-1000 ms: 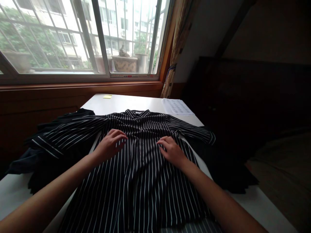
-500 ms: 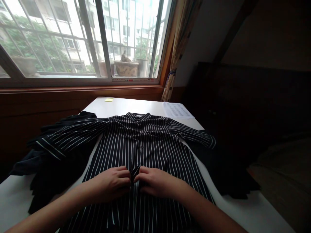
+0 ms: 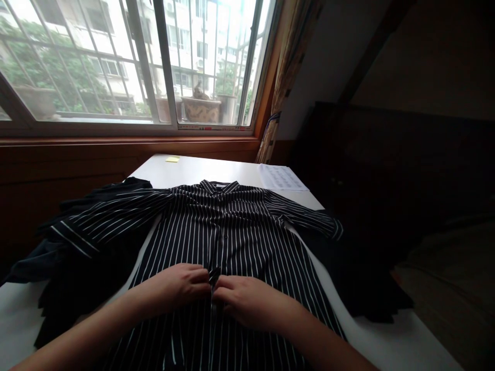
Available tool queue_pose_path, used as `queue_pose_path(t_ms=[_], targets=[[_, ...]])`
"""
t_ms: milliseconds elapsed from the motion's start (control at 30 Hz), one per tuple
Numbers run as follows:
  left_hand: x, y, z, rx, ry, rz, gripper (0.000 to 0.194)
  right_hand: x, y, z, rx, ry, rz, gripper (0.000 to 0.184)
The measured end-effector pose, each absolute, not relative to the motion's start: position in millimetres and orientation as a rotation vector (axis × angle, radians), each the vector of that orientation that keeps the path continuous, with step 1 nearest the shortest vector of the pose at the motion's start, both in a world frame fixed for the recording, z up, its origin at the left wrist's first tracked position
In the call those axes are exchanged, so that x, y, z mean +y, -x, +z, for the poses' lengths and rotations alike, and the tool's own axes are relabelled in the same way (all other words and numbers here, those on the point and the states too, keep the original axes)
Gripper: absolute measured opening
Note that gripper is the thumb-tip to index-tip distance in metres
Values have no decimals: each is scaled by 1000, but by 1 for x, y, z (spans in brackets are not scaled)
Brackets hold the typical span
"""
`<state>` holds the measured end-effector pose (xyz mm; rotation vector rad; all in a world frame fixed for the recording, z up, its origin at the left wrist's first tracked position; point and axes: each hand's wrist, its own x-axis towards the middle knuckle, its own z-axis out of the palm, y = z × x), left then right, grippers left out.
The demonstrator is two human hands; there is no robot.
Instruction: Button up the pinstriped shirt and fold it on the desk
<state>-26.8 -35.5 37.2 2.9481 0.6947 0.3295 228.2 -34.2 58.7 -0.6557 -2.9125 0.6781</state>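
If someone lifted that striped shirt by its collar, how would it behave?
The striped shirt would probably hang limp, since its front ripples into soft folds. The left sleeve, draped over dark clothes, would likely dangle rather than stick out.

the table [image 3: 216, 169] lies open between yellow note [image 3: 172, 159] and papers [image 3: 283, 178], but the striped shirt [image 3: 247, 242] covers its middle.

**Soft striped cloth on a smooth top**

We see a shirt [image 3: 247, 242] of thin, wrinkly cloth. The table [image 3: 209, 169] looks smooth and a bit shiny. The sheets [image 3: 283, 178] are flat paper. The window sill [image 3: 135, 140] looks like shiny brown wood.
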Motion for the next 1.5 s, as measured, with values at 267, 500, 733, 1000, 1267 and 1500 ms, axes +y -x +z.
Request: queue_pose_path(t_ms=[267, 500, 733, 1000, 1267, 1500], targets=[[-39, 20, 40, 744, -2851, 520, 11, -31, -231, 56, -2797, 647, 701, 19], [-39, 19, 28, 702, -2971, 609, 15, -25, -241, 34, -2506, 615, 892, 14], [-43, 12, 27, 641, -2915, 931, 8, -25, -241, 20, -2180, 500, 815, 7], [-52, 2, 42, 657, -2786, 1081, 10, -31, -235, 19, -2079, 524, 828, 3], [-54, 4, 39, 546, -2849, 1099, 7, -31, -237, 22, -2066, 480, 879, 5], [-54, 4, 42, 562, -2842, 1141, 10, -33, -237, 21, -2245, 444, 787, 3]])
